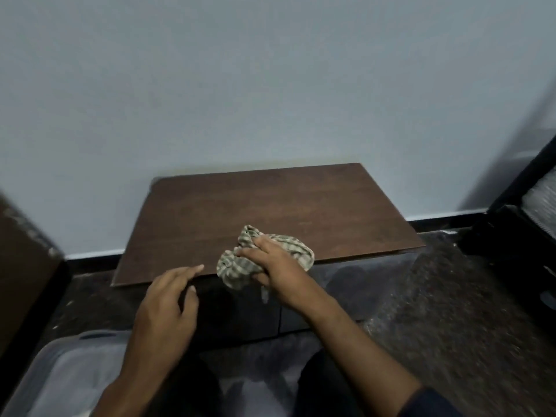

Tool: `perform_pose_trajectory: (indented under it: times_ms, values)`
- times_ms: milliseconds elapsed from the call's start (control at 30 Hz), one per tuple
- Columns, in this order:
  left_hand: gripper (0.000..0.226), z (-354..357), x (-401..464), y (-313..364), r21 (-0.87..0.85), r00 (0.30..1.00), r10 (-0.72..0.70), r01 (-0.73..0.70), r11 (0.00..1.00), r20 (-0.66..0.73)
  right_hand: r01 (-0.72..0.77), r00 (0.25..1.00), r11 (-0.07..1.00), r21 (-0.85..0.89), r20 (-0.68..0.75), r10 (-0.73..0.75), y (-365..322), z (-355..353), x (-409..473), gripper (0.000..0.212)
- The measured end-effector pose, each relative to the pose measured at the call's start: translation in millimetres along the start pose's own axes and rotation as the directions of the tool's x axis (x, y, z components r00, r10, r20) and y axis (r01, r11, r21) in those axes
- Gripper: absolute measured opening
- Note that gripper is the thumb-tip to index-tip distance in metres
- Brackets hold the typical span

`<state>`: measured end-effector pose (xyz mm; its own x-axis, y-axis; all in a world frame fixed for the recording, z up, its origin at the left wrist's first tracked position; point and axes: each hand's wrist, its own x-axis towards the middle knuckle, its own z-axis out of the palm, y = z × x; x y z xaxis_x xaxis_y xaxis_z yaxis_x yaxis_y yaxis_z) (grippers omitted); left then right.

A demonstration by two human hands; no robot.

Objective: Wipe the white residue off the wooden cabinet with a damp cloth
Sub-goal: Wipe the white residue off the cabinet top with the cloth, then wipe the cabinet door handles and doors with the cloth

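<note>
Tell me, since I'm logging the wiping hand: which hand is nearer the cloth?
Right. The right hand grips the cloth on the cabinet; the left hand rests apart at the front edge.

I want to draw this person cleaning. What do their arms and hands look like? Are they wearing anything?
Both hands are bare: no gloves, rings or watch visible. The left hand and its forearm are uncovered to the frame's edge. The right hand has a bare forearm too, with a dark blue sleeve starting near the elbow.

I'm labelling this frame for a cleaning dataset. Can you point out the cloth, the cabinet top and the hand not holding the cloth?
Crumpled green-striped cloth (240, 267): head view, bunched left part.
Dark brown wooden cabinet top (255, 203): head view, bare middle.
Left hand (168, 299): head view, back of hand.
</note>
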<state>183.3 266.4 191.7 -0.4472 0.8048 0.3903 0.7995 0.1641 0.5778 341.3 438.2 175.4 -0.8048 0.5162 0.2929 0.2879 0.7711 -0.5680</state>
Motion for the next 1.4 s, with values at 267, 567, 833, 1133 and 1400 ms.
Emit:
perform_pose_trajectory:
  times_ms: [267,567,833,1133,1400]
  values:
    - [0.043,-28,-41,-30,-0.056,0.996,-0.091,0.09,0.994,-0.014,0.014,0.998,0.998,0.063,-0.058,-0.011,-45,43,32,0.049]
    - [0.042,22,-34,-7,-0.274,0.992,-0.083,0.053,0.96,-0.099,-0.049,0.982,0.927,0.372,-0.152,0.112,-27,33,24,0.042]
    - [0.04,64,-21,10,-0.516,0.929,-0.288,0.133,0.846,-0.231,0.001,0.932,0.83,0.558,-0.302,0.202,-24,15,-10,0.032]
    - [0.02,70,-25,32,-0.576,0.901,-0.432,0.38,0.724,0.052,-0.032,0.878,0.93,0.365,-0.434,0.201,-42,10,-80,0.018]
    - [0.03,67,-29,20,-0.413,0.84,-0.335,0.511,0.754,0.426,-0.272,0.921,0.761,0.589,-0.068,0.382,-19,36,-95,0.055]
